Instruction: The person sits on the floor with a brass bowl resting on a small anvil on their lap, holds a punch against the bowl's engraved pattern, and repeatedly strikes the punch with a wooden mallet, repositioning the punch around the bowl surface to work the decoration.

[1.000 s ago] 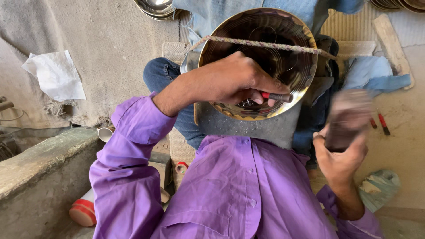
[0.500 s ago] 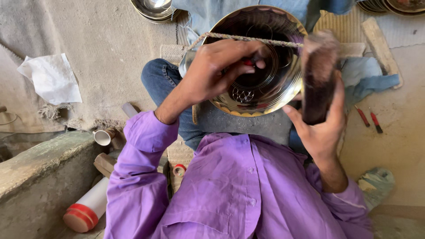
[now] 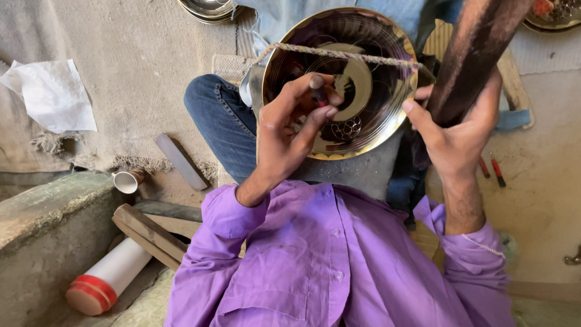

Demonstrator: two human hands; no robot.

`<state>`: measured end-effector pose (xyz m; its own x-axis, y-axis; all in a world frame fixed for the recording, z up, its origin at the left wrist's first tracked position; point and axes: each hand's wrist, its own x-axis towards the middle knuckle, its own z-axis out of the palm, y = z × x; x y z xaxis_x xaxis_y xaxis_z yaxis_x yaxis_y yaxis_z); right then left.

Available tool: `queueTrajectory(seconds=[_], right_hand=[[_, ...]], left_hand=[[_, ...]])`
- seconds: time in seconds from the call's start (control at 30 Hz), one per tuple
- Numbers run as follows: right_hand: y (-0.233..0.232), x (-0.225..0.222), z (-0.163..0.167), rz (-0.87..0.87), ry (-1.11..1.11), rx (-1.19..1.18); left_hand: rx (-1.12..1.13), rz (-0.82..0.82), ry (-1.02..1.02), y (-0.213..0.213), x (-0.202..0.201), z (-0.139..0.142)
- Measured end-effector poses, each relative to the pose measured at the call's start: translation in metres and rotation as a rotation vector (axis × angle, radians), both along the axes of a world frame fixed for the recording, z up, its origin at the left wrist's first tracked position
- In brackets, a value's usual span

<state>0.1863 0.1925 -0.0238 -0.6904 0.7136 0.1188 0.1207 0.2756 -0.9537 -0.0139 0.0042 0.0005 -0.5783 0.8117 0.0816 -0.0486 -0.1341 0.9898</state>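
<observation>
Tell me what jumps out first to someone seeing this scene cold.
The shiny engraved brass bowl sits top centre on the person's lap, a twisted cord stretched across it. The left hand pinches a small punch against its inside, while the right hand raises a dark wooden mallet.

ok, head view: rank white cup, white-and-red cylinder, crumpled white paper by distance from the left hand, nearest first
From the left hand:
1. White cup, lying on its side, lower left beside the stone ledge.
2. Crumpled white paper, upper left on the floor.
3. White-and-red cylinder, bottom left corner.
</observation>
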Motion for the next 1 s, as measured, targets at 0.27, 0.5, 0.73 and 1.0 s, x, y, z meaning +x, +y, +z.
queueTrajectory(seconds=[0.27,0.5,0.73,1.0], right_hand=[[-0.036,0.012,-0.002,-0.050,0.067,-0.214],[-0.044,0.047,-0.048,-0.142,0.146,-0.051],[-0.064,0.084,-0.072,-0.191,-0.074,-0.031],[-0.063,0.122,-0.047,-0.172,-0.137,-0.140]], left_hand=[[-0.052,-0.004,0.171,0.004,-0.007,0.007],[-0.188,-0.094,0.152,0.007,-0.008,0.021],[-0.211,-0.309,0.112,0.019,-0.010,0.022],[-0.138,-0.509,0.416,0.035,-0.022,0.011]])
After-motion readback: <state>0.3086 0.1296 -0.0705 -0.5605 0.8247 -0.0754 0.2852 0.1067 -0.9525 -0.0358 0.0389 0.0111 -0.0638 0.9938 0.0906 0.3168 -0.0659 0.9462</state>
